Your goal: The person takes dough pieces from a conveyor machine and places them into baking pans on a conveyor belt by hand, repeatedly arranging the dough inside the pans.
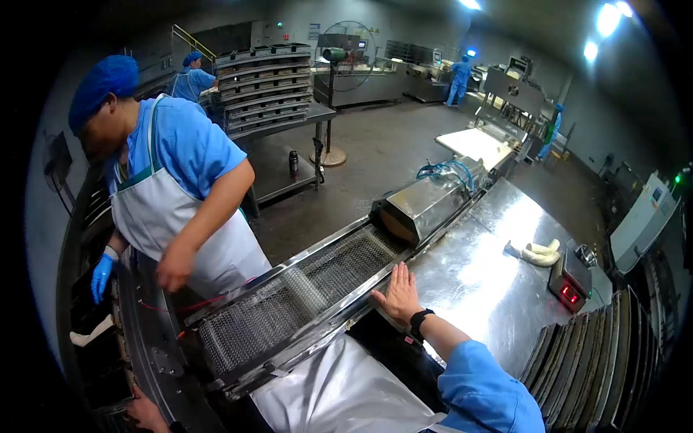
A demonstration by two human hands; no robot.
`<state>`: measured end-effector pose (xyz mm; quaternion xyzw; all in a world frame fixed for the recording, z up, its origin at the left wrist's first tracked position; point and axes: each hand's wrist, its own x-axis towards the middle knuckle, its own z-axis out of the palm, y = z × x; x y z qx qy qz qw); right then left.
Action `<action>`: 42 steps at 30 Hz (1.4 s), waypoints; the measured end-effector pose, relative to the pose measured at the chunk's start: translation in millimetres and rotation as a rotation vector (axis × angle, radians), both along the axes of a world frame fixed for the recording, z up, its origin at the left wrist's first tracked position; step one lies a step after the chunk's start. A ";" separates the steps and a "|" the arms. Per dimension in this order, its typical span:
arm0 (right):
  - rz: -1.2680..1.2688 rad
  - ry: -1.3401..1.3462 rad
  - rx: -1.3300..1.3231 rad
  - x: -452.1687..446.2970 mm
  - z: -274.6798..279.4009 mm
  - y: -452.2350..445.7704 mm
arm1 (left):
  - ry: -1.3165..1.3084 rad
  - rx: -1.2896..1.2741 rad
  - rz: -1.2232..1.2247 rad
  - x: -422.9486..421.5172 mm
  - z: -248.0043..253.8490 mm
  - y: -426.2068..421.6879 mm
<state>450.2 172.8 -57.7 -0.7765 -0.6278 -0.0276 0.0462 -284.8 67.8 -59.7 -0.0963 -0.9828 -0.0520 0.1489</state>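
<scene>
My right hand (399, 294) lies flat and empty at the steel table's edge (462, 263), centre frame, best held clear of the mesh belt (253, 333), while my left hand (146, 413), its grip impossible to tell, is lower left, below the pale strip (92, 331).

The bare left hand (147, 413) is cut off below, past its wrist; red glowing scale digits (569, 294) (too small) cannot be read.

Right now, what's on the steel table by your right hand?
Pale, dough-like pieces and a scale; behind it, a small metal item, base hidden. The tabletop beneath them is covered.
</scene>
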 end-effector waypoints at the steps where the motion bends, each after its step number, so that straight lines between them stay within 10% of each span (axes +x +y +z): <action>1: 0.003 -0.052 0.021 -0.3 -1.3 0.2 | 0.392 -0.136 -0.257 24.3 26.7 -13.9; 3: 0.000 -0.129 0.043 -1.3 -2.8 2.5 | 1.025 -0.160 -0.401 27.6 27.0 -11.3; 6: -0.001 -0.029 -0.009 -3.6 4.2 6.8 | 1.204 -0.378 -0.504 25.8 23.8 -1.0; 11: -0.017 -0.010 0.015 -4.8 5.3 7.7 | 0.861 -0.318 -0.549 -23.5 -37.8 -6.1; 13: -0.043 0.059 0.029 -6.9 10.3 13.7 | -0.094 0.018 -0.071 -37.2 -46.1 10.0; 18: -0.079 0.059 0.059 -0.9 -2.4 28.1 | 0.121 -0.688 -0.171 -44.9 -54.0 3.9; 24: -0.098 0.023 0.084 9.0 -2.6 51.4 | -0.146 0.235 -0.181 23.9 17.2 6.8; 42: 0.345 -0.318 -0.057 -24.2 38.3 109.5 | -0.206 0.294 -0.173 37.3 41.4 -0.6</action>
